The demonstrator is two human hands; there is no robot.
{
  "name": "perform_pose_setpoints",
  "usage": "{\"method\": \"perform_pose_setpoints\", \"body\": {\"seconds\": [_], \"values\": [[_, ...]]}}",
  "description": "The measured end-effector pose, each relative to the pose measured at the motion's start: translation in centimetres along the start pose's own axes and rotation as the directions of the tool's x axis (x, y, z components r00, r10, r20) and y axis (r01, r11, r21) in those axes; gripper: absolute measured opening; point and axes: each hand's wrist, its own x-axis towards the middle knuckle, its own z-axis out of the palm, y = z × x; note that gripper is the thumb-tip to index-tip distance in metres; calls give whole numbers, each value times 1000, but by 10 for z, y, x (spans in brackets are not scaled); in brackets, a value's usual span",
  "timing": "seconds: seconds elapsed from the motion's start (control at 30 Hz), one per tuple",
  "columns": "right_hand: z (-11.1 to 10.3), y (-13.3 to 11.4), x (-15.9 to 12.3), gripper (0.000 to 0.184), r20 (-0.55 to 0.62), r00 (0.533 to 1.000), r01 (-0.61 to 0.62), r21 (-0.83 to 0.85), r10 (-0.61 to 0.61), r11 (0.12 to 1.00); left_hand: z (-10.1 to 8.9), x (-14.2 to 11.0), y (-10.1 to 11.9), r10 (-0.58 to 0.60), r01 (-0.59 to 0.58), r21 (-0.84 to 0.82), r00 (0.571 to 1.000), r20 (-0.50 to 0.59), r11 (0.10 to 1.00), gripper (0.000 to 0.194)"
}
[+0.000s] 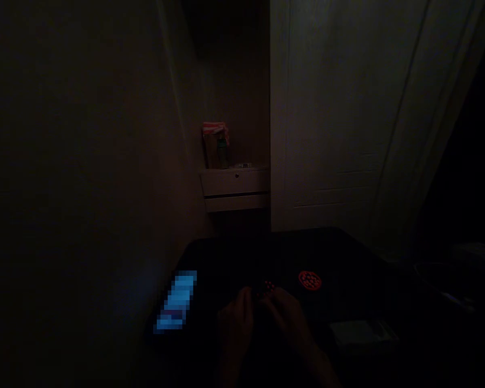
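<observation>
The light is very dim. Low in the middle of the view, my left hand (236,318) has its fingers drawn together, and anything in them is hidden by the dark. My right hand (286,311) reaches in from the right, its fingertips pinched close to the left ones. Several small red bead-like pieces (269,285) lie just beyond the right fingertips. Farther right, apart from both hands, sits a small round red dish (310,281) with more red pieces in it.
A glowing blurred screen (176,302) lies on the dark tabletop (242,253) at the left. A pale flat object (364,333) is at the right front. Behind stand a drawer unit (236,183) and a tall pale door (331,118).
</observation>
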Motion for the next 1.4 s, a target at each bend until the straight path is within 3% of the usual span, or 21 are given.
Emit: {"method": "perform_pose_setpoints", "body": {"seconds": [0.37,0.9,1.4], "values": [[0,-3,3,49,43,999,9,-17,-8,1000,-2,0,1,1,-1,7,1000,-2,1000,29],[-2,1,0,37,-52,999,-9,54,12,999,3,0,-1,12,-12,4,1000,-16,1000,29],[-3,-5,1,49,-42,999,31,-34,-32,999,1,0,0,31,-31,26,1000,-4,999,27]]}}
